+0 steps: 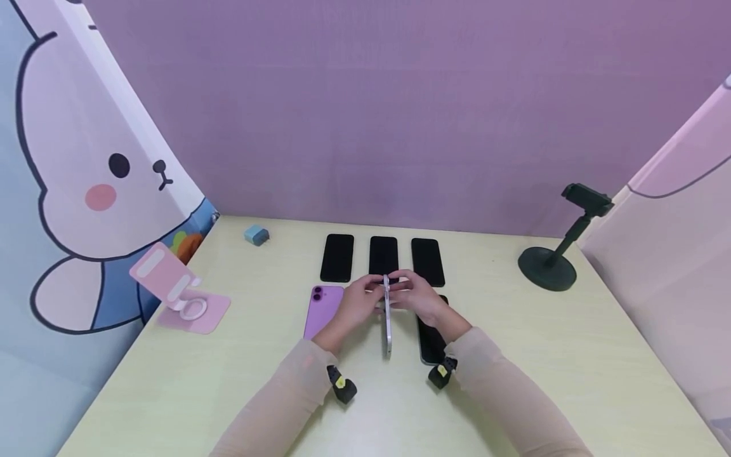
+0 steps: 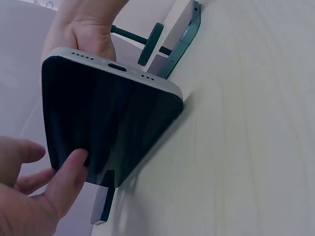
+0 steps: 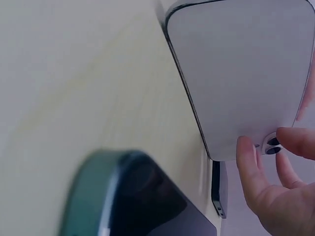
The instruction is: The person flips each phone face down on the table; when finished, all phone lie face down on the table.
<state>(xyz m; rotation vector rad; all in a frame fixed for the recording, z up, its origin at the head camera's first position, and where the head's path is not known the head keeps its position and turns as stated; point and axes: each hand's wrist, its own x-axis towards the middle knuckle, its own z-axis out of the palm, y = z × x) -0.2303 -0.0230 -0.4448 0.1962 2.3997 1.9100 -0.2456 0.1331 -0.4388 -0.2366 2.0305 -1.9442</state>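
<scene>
Two hands, one pale phone on edge

Both hands have the pale phone point(image 1: 388, 324) by the fingertips at its camera end: the left hand point(image 1: 358, 299) grips from the screen side, the right hand point(image 1: 422, 298) from the back, close by the lenses point(image 3: 272, 142). It stands on a long side above the table point(image 1: 480, 406), between the purple phone point(image 1: 323, 308) and a dark-screened phone point(image 1: 431, 339); whether the lower edge touches the wood is hard to tell.

The likeliest trouble is a slip or a twist: the hold is all at one end, so the near end could swing or drop if either hand's pressure eased. Fingertips could also smear the lenses. The right forearm passes close over the dark-screened phone, so a low wrist could nudge it. Beyond the hands, the middle phone point(image 1: 383, 252) of the far row lies near enough to be bumped.

No brand or wording can be read on the pale phone's back. Yellow marks on the wrist cameras point(image 1: 344, 388) are too small to make out.
</scene>
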